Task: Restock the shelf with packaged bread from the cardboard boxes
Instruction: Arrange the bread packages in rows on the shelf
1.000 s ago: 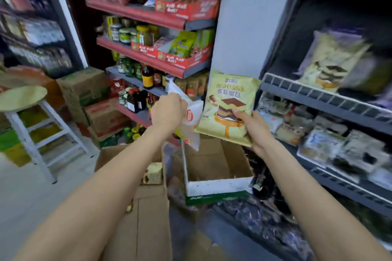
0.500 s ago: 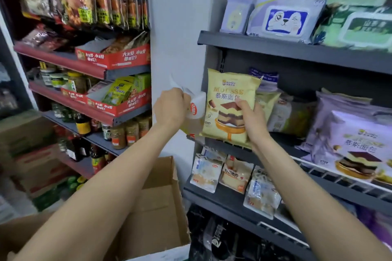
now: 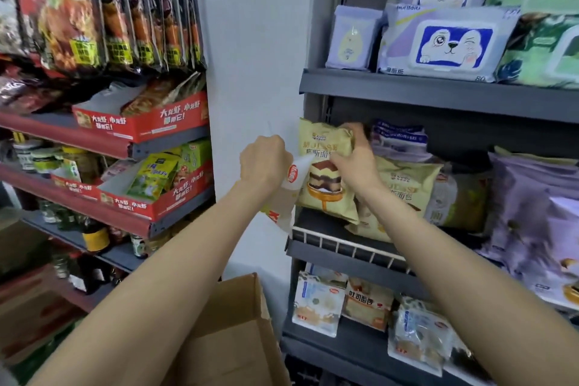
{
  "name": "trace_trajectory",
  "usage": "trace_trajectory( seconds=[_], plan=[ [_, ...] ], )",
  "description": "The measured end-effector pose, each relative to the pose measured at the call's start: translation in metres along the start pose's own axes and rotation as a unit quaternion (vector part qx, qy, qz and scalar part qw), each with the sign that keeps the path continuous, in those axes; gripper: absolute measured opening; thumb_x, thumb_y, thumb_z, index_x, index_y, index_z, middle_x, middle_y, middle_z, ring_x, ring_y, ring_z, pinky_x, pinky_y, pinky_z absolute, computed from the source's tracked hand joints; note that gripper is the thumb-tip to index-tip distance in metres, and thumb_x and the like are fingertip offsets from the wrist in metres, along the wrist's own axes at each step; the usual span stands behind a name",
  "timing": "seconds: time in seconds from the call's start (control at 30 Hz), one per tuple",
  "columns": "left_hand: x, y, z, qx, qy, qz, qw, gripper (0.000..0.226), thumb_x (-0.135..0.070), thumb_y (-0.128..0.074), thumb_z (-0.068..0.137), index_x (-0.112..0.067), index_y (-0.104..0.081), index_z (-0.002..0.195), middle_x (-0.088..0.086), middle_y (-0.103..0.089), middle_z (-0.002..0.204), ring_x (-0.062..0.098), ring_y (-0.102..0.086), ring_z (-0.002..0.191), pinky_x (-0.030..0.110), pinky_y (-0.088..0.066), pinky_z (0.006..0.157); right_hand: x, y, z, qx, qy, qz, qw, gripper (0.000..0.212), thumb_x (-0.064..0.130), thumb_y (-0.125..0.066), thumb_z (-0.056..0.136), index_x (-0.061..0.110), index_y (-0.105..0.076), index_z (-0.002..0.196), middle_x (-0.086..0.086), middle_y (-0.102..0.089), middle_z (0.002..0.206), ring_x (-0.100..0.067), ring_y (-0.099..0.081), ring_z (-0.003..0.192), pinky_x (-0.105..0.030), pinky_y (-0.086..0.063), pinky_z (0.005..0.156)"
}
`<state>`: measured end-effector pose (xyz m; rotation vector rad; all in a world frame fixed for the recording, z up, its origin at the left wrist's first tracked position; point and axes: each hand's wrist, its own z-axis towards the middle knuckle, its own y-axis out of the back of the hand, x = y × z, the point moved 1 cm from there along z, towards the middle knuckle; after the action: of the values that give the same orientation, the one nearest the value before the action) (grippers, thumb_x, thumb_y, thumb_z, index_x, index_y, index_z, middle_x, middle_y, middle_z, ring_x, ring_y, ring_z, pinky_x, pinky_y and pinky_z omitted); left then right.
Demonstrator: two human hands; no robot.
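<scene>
Right hand (image 3: 354, 163) grip – "MOUSSE" bread pack (image 3: 324, 172)

Middle shelf: dark grey metal shelf (image 3: 332, 252) with white wire front rail (image 3: 347, 244); yellow mousse bread packets (image 3: 404, 185) and purple packets (image 3: 529, 216) rest on it.
Lower shelf: clear toast bread packs (image 3: 316, 307).

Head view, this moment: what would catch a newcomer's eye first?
Dead centre, the right hand presses a yellow mousse bread bag upright at the left end of the grey middle shelf, beside a matching bag. Just left of it, the left hand grips a white bread packet in front of the shelf edge. Above, wet-wipe packs with a blue cartoon dog stand out.
</scene>
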<state>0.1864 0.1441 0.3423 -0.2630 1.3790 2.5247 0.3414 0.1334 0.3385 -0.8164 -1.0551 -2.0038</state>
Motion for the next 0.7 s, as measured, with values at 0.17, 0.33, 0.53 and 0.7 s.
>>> trace_trajectory(
  seconds=[0.17,0.33,0.53,0.7],
  plan=[
    [0.010,-0.018,0.023,0.013,-0.005,-0.034,0.999,0.019,-0.014,-0.047,0.086,-0.005,-0.046,0.069,0.012,-0.052,0.076,0.033,-0.054,0.072,0.030,-0.032,0.059,-0.001,-0.003,0.047,-0.008,-0.043,-0.168,0.985,0.040,0.021,-0.071,0.080,0.005,-0.053,0.112,-0.012,-0.061,0.112,-0.027,-0.058,0.103,-0.026,-0.037,0.074],
    [0.012,-0.033,0.049,-0.002,0.003,-0.065,0.998,0.021,-0.017,-0.048,0.087,-0.002,-0.061,0.080,0.012,-0.058,0.078,0.032,-0.058,0.073,0.029,-0.038,0.059,-0.002,-0.012,0.088,0.065,0.014,-0.298,0.952,0.038,0.026,-0.068,0.082,0.005,-0.052,0.110,-0.016,-0.058,0.117,-0.032,-0.054,0.110,-0.031,-0.039,0.078],
    [0.011,-0.042,0.065,0.021,0.005,-0.049,0.999,0.024,-0.016,-0.047,0.087,-0.006,-0.045,0.066,0.007,-0.043,0.063,0.029,-0.046,0.065,0.029,-0.031,0.054,-0.009,-0.015,0.125,0.130,0.031,-0.384,0.913,0.021,0.010,-0.057,0.090,-0.008,-0.058,0.102,-0.024,-0.060,0.113,-0.034,-0.057,0.104,-0.028,-0.034,0.072],
    [0.010,-0.052,0.069,0.035,0.009,-0.046,0.998,0.034,-0.016,-0.046,0.087,-0.011,-0.032,0.057,0.003,-0.035,0.058,0.027,-0.043,0.063,0.027,-0.026,0.050,-0.018,-0.015,0.130,0.134,0.054,-0.468,0.872,0.020,0.011,-0.057,0.092,-0.003,-0.058,0.106,-0.014,-0.057,0.103,-0.029,-0.055,0.102,-0.034,-0.038,0.081]
  ],
)
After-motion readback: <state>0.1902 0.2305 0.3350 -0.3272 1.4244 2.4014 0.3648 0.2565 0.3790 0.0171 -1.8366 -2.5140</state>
